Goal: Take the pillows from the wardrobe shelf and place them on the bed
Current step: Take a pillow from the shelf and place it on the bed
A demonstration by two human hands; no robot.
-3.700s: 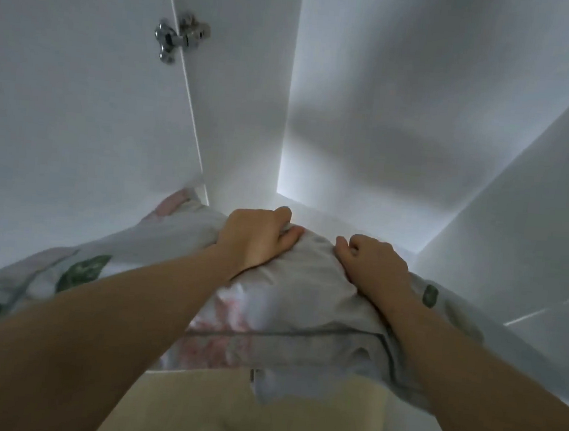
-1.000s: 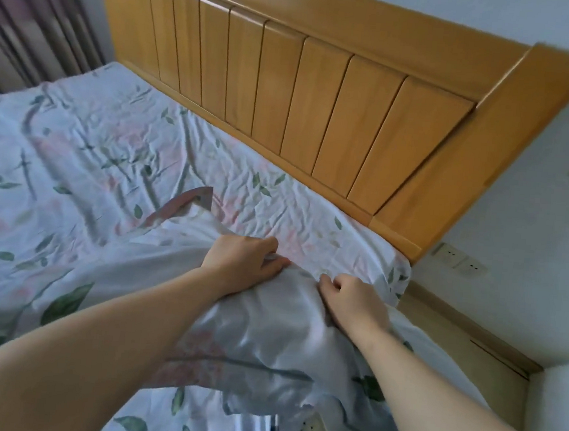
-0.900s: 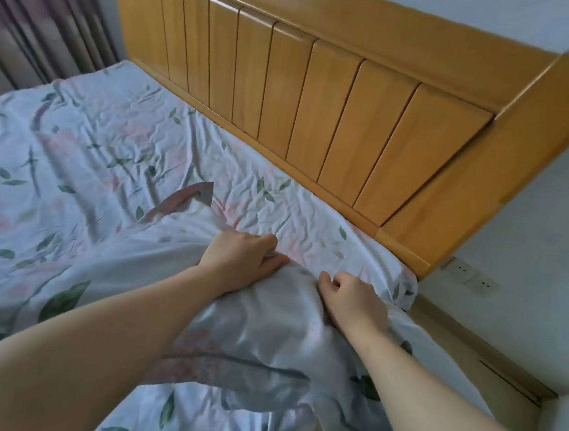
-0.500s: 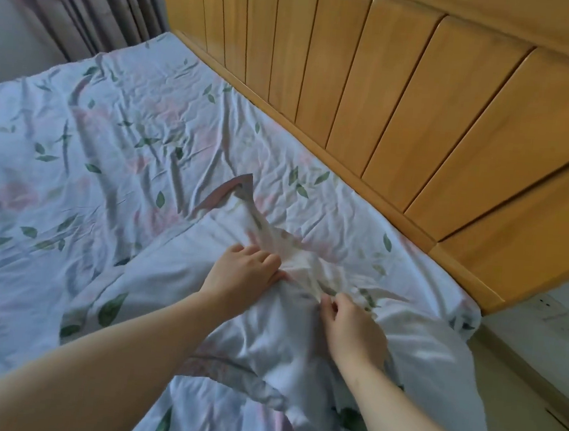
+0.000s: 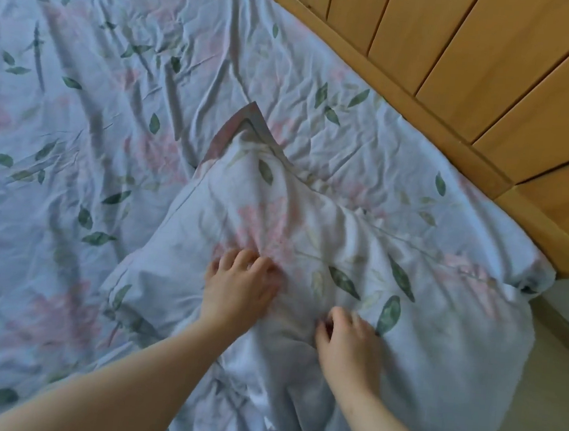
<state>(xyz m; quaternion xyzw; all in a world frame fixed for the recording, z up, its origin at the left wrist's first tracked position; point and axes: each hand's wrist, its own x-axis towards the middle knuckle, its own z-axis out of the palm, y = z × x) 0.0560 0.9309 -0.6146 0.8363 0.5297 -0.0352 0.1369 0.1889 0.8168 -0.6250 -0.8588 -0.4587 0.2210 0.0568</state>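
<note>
Head view: the bed [image 5: 79, 111], under a wrinkled leaf-print sheet, fills the left. The pillow [image 5: 310, 224] lies on it near the right corner, one corner pointing up the bed. The left hand [image 5: 238, 290] rests on the pillow, fingers curled, grip loose, pinching nothing. The right hand [image 5: 350, 351] lies likewise beside it. The wooden headboard [image 5: 496, 62] runs along the upper right.

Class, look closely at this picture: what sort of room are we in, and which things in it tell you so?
Most likely a bedroom. A bed sheet printed with leaves covers a mattress, a matching pillow lies on it, and a wooden headboard stands behind.
</note>
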